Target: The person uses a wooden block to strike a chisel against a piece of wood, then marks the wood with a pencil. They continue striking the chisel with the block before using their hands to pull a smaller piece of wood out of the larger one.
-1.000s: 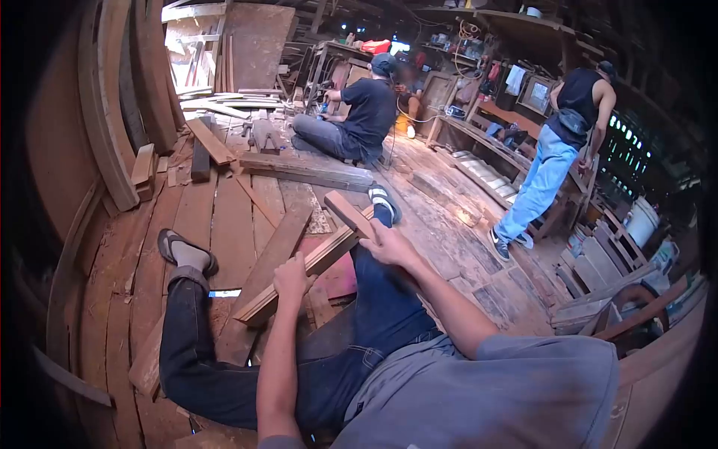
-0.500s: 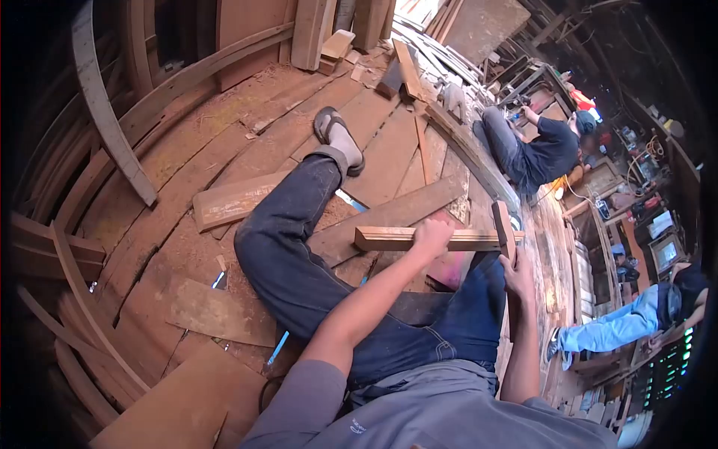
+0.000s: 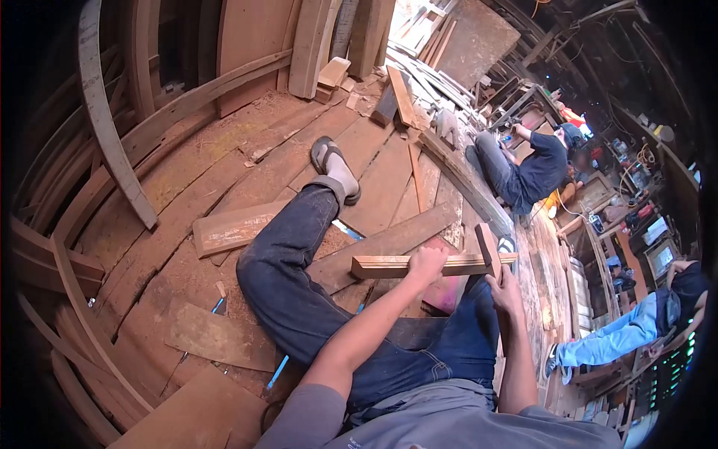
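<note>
My left hand (image 3: 428, 263) is closed around the middle of a long grooved wooden piece (image 3: 381, 266), which lies level across the space between my legs. My right hand (image 3: 508, 290) grips a short flat wooden bar (image 3: 488, 248) near its lower end. That bar stands crosswise against the long piece near its right end. Whether the two are joined or only touching, I cannot tell. My denim-covered legs (image 3: 288, 251) are on both sides of the hands, over the plank floor.
Loose boards lie beside my leg, one pale plank (image 3: 235, 227) on the left and a long beam (image 3: 464, 173) ahead. A seated person (image 3: 540, 168) works beyond the beam. Another person in light blue trousers (image 3: 613, 333) bends over at the right. Timber (image 3: 105, 112) leans at the left.
The flat bar and my right hand have shifted left and slightly down in view. My left hand and the long piece are also a little lower and further left.
</note>
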The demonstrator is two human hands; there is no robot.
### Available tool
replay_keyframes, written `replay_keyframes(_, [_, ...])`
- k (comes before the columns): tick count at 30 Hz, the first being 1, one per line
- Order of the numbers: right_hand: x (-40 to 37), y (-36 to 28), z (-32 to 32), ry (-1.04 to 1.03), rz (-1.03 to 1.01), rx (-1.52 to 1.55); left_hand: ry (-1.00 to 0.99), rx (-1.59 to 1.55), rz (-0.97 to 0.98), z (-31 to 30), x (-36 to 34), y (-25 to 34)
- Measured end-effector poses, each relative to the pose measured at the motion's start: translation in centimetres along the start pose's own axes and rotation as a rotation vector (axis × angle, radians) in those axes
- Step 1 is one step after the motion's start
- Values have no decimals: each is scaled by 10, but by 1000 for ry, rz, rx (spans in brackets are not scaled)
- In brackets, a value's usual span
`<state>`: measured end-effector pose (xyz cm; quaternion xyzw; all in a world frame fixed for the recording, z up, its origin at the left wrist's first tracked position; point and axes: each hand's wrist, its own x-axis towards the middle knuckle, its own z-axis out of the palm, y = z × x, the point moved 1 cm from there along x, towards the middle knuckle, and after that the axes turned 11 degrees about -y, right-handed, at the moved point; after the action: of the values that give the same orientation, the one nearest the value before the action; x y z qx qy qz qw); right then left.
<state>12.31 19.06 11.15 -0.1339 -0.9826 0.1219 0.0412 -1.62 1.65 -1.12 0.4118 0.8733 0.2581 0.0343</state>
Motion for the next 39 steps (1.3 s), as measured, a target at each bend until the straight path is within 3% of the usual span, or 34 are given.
replay_keyframes(10, [-4,-4,0,-18,-3,-39,9,-16,7,-2,-3,-1])
replay_keyframes(13, [-7,-20,-6,-97,180,43,0,-34,9,-1,-2,-3])
replay_keyframes(24, [-10,-22,-11,-89,162,50,-8,14,9,-5,-5,0])
replay_keyframes(27, [-11,-19,-12,-101,202,83,76,39,18,-8,-11,2])
replay_keyframes(39, [-20,-19,-19,-63,189,-7,-12,30,18,-7,-8,1])
